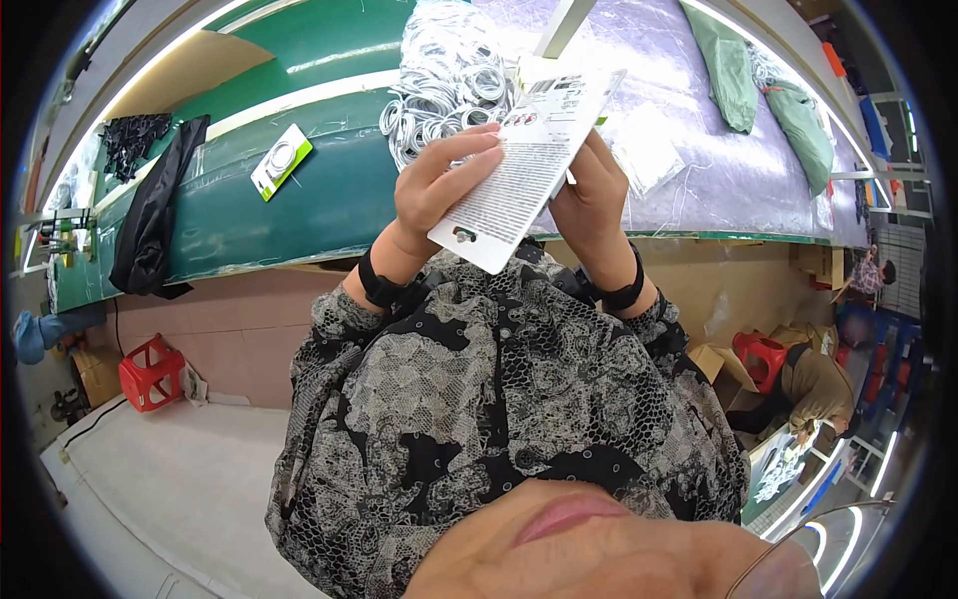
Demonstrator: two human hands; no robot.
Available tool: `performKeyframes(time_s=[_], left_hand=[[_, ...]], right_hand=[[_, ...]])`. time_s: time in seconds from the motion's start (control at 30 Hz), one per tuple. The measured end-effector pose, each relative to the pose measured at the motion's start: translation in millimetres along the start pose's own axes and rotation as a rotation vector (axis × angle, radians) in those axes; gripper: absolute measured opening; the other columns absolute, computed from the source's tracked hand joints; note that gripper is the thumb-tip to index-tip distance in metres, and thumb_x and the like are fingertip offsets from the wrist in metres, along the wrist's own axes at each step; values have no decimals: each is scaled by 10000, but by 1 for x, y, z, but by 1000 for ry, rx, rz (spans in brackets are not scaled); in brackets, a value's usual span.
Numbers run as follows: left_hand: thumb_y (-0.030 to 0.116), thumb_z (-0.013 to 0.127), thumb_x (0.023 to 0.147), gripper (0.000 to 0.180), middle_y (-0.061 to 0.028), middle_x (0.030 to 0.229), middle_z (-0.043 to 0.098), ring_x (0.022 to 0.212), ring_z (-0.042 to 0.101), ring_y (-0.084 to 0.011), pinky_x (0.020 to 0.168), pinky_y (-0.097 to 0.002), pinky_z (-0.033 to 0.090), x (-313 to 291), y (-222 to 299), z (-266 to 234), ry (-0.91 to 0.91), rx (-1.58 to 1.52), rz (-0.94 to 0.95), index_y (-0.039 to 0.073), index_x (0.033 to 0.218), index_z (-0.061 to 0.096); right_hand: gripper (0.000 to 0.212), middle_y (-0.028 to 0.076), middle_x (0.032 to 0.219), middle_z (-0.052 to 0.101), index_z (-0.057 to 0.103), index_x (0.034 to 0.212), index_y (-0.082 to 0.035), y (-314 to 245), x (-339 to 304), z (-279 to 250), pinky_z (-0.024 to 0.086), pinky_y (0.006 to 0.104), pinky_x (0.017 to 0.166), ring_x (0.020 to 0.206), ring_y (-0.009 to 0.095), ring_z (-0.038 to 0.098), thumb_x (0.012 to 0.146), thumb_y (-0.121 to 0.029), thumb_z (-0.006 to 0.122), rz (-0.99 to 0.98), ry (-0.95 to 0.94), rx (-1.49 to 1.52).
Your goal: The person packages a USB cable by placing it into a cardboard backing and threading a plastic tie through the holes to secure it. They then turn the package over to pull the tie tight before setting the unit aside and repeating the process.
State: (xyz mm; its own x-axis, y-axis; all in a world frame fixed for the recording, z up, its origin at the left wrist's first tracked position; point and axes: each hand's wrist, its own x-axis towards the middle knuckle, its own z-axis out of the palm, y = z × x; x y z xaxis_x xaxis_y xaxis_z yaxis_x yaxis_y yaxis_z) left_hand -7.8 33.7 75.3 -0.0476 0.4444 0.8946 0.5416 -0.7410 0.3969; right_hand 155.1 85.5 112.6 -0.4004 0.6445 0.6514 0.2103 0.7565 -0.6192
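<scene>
Left hand [435, 186] raised, holding tilted card [531, 170]

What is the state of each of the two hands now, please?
Left hand: closed on the left edge of a white rectangular printed cardboard packaging card.
Right hand: partly behind the card's right edge, so its grip cannot be told.

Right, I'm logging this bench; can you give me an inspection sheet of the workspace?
Surface: green tabletop, with a purple-tinted area on the right.
Things: printed white card in hand; carded pack on the tabletop.
Clutter: black fabric at left, green fabric at right.
Hands: left hand grips the card; right hand at its right edge, fingers partly hidden.
Cables: heap of coiled white cables beyond the hands.
Surroundings: red stool at left; co-worker at right.
</scene>
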Motion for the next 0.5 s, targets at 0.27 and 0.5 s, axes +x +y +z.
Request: performKeyframes(time_s=[0.27, 0.5], left_hand=[[25, 662, 725, 257, -153, 991, 634, 874, 656, -276, 722, -309, 545, -22, 1, 12, 210, -346, -623, -18, 975, 622], [39, 659, 734, 230, -122, 989, 634, 903, 652, -255, 687, -287, 543, -9, -1, -3, 14, -41, -52, 30, 962, 633]], right_hand=[[169, 111, 903, 605, 589, 908, 22, 17, -1, 5, 488, 274, 666, 768, 167, 602, 761, 12, 672, -165, -92, -65], [174, 78, 992, 587, 508, 1010, -9, 41, -15, -20, 477, 266, 760, 878, 127, 570, 862, -28, 597, 334, 95, 505]])
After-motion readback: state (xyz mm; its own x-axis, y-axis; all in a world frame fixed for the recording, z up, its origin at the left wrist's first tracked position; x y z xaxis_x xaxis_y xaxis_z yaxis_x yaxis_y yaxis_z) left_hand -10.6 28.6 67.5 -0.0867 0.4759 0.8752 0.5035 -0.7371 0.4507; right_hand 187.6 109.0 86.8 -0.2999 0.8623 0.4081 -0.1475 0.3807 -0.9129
